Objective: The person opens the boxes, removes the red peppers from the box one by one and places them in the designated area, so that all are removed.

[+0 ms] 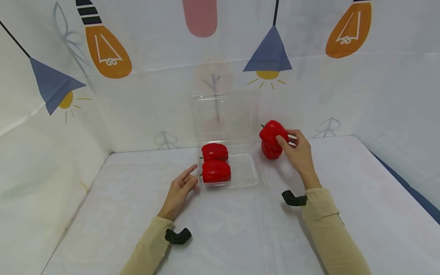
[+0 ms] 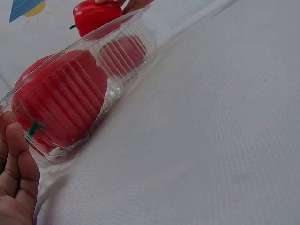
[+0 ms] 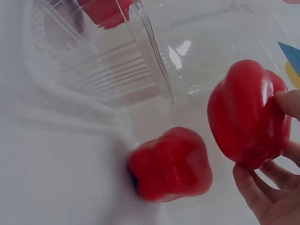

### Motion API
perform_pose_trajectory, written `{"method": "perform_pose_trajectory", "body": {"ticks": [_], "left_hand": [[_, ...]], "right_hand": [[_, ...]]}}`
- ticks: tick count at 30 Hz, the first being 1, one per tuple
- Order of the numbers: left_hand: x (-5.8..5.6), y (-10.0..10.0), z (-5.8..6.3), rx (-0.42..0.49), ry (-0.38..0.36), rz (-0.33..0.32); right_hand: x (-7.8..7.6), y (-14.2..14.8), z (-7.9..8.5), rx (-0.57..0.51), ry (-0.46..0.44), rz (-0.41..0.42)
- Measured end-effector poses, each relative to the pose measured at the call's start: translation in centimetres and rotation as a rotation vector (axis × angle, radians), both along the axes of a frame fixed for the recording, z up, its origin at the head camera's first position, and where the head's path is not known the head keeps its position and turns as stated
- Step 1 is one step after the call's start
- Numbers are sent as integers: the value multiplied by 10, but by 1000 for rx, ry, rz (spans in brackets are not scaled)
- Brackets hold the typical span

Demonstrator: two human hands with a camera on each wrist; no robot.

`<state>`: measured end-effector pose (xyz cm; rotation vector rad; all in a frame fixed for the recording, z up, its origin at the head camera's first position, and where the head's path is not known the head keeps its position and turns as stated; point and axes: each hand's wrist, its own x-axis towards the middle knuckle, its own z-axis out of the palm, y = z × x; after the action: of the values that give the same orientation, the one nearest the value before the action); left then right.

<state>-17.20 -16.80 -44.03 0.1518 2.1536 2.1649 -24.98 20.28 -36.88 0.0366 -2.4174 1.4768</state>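
Observation:
A clear hinged plastic box (image 1: pixel 243 168) lies on the table with its lid (image 1: pixel 225 118) raised against the backdrop. Two red bell peppers (image 1: pixel 216 170) lie side by side in its left half, green stems to the left. My left hand (image 1: pixel 179 191) is at the box's left wall, index finger extended and fingertips at the plastic; in the left wrist view its fingers (image 2: pixel 21 154) are beside a stem. To the right of the box, my right hand (image 1: pixel 298 152) grips a red bell pepper (image 3: pixel 246 112) by thumb and fingers, above another red bell pepper (image 3: pixel 173 164) standing on the table.
A white cloth covers the table (image 1: pixel 227 229). Behind it hangs a white backdrop (image 1: pixel 158 103) printed with lamps and bulbs. Each wrist wears a black camera mount, one by the left sleeve (image 1: pixel 146 244) and one by the right sleeve (image 1: pixel 330 229).

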Motion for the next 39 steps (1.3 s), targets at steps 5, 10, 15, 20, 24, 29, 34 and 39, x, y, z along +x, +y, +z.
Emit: {"method": "perform_pose_trajectory", "body": {"ticks": [5,10,15,20,24,29,34,39], "left_hand": [[0,0,0,10,9,-4],[0,0,-1,6,11,-4],[0,1,-1,9,12,5],[1,1,-1,-2,19,9],[1,0,-1,-7,24,7],[1,0,-1,7,18,5],[1,1,0,12,22,6],[1,1,-1,14,23,2]], "right_hand": [[0,3,0,-30,8,-39],[0,4,-1,-55,-4,-57],[0,6,-2,-74,-23,-78],[0,10,-2,-90,-47,-130],[0,14,-1,-106,-70,-177],[1,19,-1,-121,-102,-204],[0,23,-1,-141,-121,-233],[-1,27,-3,-172,-154,-260]]}}
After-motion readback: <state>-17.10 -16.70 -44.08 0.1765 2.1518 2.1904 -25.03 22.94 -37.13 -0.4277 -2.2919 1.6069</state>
